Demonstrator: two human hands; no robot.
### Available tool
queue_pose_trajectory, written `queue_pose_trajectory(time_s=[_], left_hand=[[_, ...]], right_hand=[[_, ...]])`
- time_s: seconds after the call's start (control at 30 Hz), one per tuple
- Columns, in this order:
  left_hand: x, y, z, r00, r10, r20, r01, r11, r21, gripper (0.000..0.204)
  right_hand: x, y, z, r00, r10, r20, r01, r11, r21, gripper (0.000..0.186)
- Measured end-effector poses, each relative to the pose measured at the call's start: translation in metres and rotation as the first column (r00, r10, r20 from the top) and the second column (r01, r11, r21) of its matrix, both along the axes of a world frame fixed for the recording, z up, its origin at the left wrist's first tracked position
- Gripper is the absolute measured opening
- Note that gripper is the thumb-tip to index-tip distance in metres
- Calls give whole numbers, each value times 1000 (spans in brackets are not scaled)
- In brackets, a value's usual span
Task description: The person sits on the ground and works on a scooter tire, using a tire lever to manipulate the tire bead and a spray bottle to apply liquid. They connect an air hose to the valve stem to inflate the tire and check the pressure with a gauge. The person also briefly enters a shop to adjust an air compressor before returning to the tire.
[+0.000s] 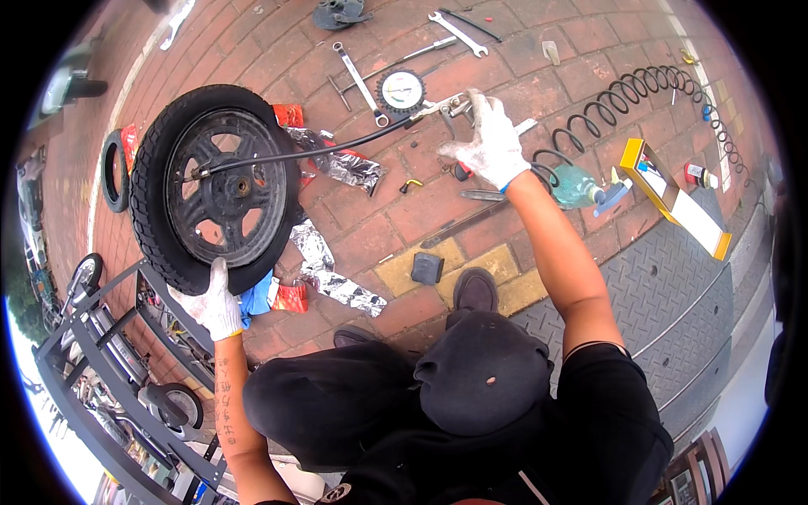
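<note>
My left hand (210, 305), in a white glove, grips the lower edge of a black motorcycle wheel (244, 246), its thumb over the tyre and its other fingers mostly hidden. The wheel has a dark spoked rim. My right hand (491, 143), gloved too, is closed round the metal handle of a tire inflator (401, 90) with a round white dial; its thumb stands apart from the fingers. A black hose (320, 150) runs from the inflator to the left side of the rim. Under the wheel lie silver foil (324, 263) and red-orange wrapping.
A ring wrench (360, 84), an open-ended wrench (459, 34) and a T-handled tool lie beyond. On the right are a coiled black hose (623, 88), a green bottle (576, 187) and a yellow box (665, 189). A black block (427, 268) lies by my shoe; a metal frame (93, 337) stands left.
</note>
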State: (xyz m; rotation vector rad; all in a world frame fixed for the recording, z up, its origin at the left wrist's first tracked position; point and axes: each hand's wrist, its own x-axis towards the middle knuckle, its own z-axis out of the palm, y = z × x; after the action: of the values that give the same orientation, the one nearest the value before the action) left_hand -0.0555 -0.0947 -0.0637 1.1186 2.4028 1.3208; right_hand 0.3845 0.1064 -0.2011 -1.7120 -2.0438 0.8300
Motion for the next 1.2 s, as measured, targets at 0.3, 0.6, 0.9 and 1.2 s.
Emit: queue_pose_trajectory(time_s=[0.3,0.6,0.9,1.2], left_hand=[[-1,-2,-2,996,17,-89,-18,1000,-9,96],[-7,-3,-2,996,29,-90,-32,999,-37,94],[-7,0,-1,997,-60,-45,61,998,12,93],[-10,-1,3,984,-42,-171,26,995,-94,108]], right_hand=[[-2,2,7,1000,-16,-13,15,999,-51,108],[-10,12,-11,994,27,103,-20,998,-67,105],[-6,23,-42,992,82,91,-77,995,-64,103],[-18,33,-28,948,229,220,-190,964,-186,94]])
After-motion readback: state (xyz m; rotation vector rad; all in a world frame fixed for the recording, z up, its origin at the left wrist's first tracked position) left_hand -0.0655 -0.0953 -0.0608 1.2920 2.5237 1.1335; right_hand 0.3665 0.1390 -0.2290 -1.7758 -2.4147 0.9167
